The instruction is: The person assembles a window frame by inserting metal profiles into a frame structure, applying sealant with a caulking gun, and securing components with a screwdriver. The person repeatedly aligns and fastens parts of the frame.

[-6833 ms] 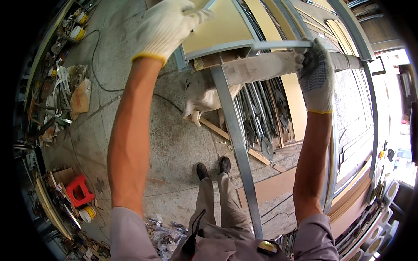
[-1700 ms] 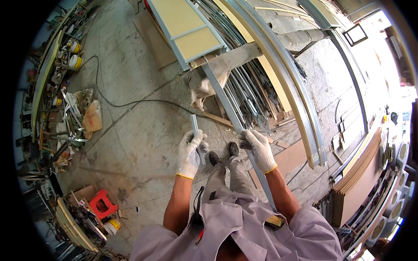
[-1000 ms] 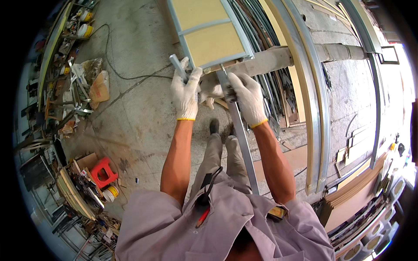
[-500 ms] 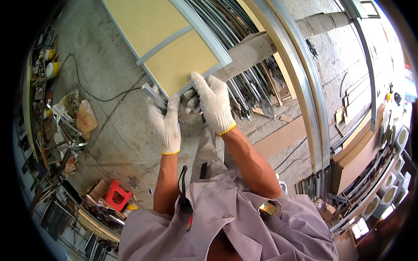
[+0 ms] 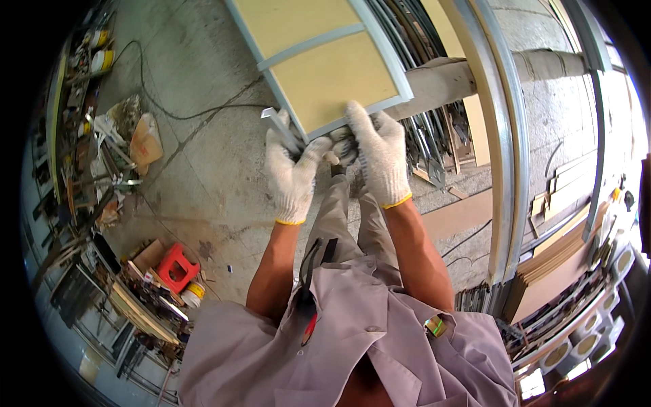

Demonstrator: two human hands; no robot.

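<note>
A cream panel [image 5: 332,85] in a grey metal frame lies ahead of me, its near corner pointing toward my body. My right hand [image 5: 385,157], in a white knitted glove with a yellow cuff, is closed on the panel's near edge. The thumb lies on top and the other fingers curl beneath. Beside the near left corner, my gloved left hand [image 5: 290,178] is closed around a short grey metal profile [image 5: 279,129], which sticks up at a slant along the frame. Its thumb reaches toward the corner. The fingertips under the corner are partly hidden.
A wrapped beam [image 5: 441,85] runs out to the right from the panel, above a bundle of metal bars [image 5: 422,146]. Long metal profiles [image 5: 498,136] cross on the right. A dark cable [image 5: 183,117] trails over the floor at left. A red stool [image 5: 178,266] stands among scrap at lower left.
The whole view has shifted, so the panel and both hands appear farther right. My left thumb now reaches closer to the panel's corner and my right hand. Both hands keep their hold.
</note>
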